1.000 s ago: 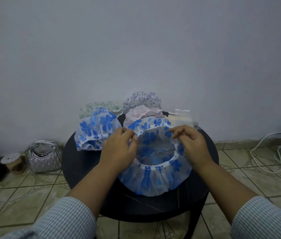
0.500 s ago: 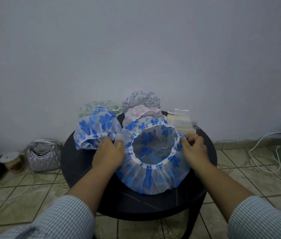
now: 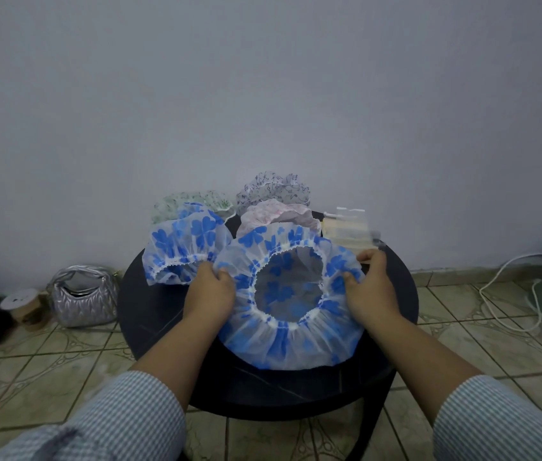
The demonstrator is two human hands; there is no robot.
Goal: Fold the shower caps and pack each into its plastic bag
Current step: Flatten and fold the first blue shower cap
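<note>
So we've got the blue-flowered shower cap [image 3: 291, 341] spread open-side-up on the near middle of the round black desk [image 3: 150, 314], elastic ring facing us. Our left hand [image 3: 208, 292] pinches the left rim, fingers curled into the frill, and our right hand [image 3: 367, 287] has the same kind of grip on the right rim, thumb tucked over the edge. Nothing else is in either hand.

For a tidy fold, we'd say keep both pinches level on opposite sides, pull the elastic gently taut so the frill flattens, then bring one side over the other in a clean half. Press the air out before folding again, or it'll probably puff back up and fight the plastic bags [image 3: 346, 229] waiting at the far right.

Compared with a second ago, our hands have moved from the far edge of the cap, close together, out to its two sides, and the opening now sits rounder and wider. The second blue cap [image 3: 185, 246] on the left hasn't budged.
</note>
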